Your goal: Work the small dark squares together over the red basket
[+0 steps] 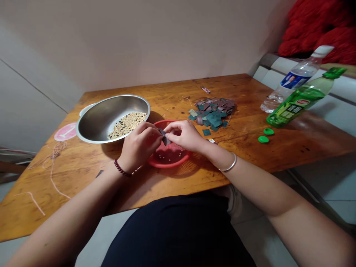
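Between my two hands is a small dark grey square of sheet material (165,138), creased or bent. My left hand (142,141) pinches its left side and my right hand (183,135) pinches its right side. Both hands are over a red plastic basket (170,163) with several small pale beads or seeds inside. Behind my left hand, a steel bowl (94,128) tilts towards me and holds a layer of pale and black beads or seeds (128,124). Beyond my right hand lies a heap of green and brownish squares (215,114).
A clear bottle (294,79) and a green drink bottle (302,97) stand at the right, near two green caps (263,139). Pale string (52,159) and a pink round tag (65,132) lie at the left. A wall (167,44) rises behind the wooden table (244,155).
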Motion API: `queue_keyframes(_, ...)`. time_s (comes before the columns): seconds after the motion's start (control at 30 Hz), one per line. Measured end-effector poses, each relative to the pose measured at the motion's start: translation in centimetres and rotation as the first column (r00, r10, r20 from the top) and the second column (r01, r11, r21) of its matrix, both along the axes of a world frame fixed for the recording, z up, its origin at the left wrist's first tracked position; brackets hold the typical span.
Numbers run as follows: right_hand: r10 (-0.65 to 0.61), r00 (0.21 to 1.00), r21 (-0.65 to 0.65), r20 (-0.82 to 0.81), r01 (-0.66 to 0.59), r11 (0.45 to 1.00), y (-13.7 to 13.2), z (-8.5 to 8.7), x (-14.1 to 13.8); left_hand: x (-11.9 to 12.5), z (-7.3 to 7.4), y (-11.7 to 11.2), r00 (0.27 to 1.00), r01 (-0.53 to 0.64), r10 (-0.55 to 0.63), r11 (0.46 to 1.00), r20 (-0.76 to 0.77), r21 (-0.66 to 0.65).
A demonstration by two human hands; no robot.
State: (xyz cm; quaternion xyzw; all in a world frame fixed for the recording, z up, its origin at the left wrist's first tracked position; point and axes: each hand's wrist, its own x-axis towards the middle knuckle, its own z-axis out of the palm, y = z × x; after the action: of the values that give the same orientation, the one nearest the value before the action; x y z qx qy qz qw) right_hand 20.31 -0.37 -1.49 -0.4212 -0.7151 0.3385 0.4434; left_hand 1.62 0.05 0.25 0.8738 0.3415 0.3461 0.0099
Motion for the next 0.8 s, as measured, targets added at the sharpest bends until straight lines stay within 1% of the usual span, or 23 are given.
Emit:
queue_keyframes(0.3,-0.006,1.0,0.001,0.013,0.006,1.0,-0.05,0.1,-0.03,0.05,0.08,-0.04,1.0,0.003,-0.003,1.0,-0.01,0.003)
queue_keyframes(0.8,-0.012,1.0,0.009,0.024,0.012,1.0,0.08,-0.13,-0.04,0.11,0.07,-0.07,1.0,-0.008,0.007,0.999,-0.023,-0.043)
